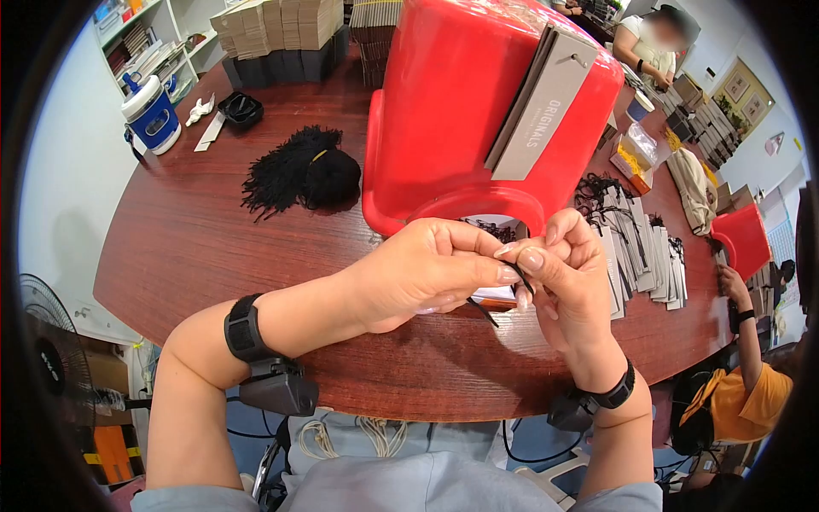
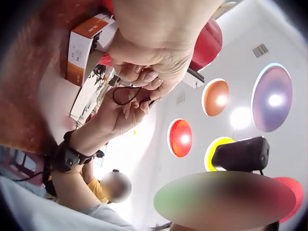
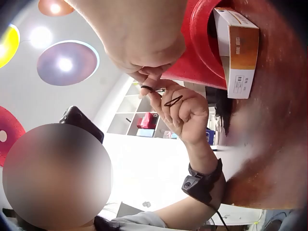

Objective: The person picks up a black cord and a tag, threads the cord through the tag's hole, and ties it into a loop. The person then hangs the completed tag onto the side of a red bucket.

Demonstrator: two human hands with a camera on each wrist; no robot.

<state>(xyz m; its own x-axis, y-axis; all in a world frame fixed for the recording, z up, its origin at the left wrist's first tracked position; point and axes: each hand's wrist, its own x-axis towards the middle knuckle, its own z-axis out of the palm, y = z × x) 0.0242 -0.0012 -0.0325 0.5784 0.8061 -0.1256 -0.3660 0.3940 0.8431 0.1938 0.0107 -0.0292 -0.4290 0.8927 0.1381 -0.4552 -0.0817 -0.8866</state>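
Observation:
Above the table's near edge, my left hand [image 1: 418,271] and right hand [image 1: 570,282] meet fingertip to fingertip, both pinching a thin black cord [image 1: 485,314]. One tail of the cord hangs below the left fingers. In the left wrist view the cord [image 2: 123,103] makes a small loop beside the right fingers; the right wrist view shows a narrow loop of cord [image 3: 173,101] against the left fingers. The fingertips partly hide where the cord crosses. Just beyond the hands stands a red plastic bin [image 1: 461,111], with grey tags [image 1: 546,111] lettered ORIGINALS stacked on a peg.
A bundle of black cords [image 1: 307,171] lies left of the bin. Grey tags with black cords [image 1: 636,247] are spread to its right. An orange-and-white box [image 3: 242,60] stands at the bin's opening. A blue-and-white jug [image 1: 152,115] is at the far left. Other people work nearby.

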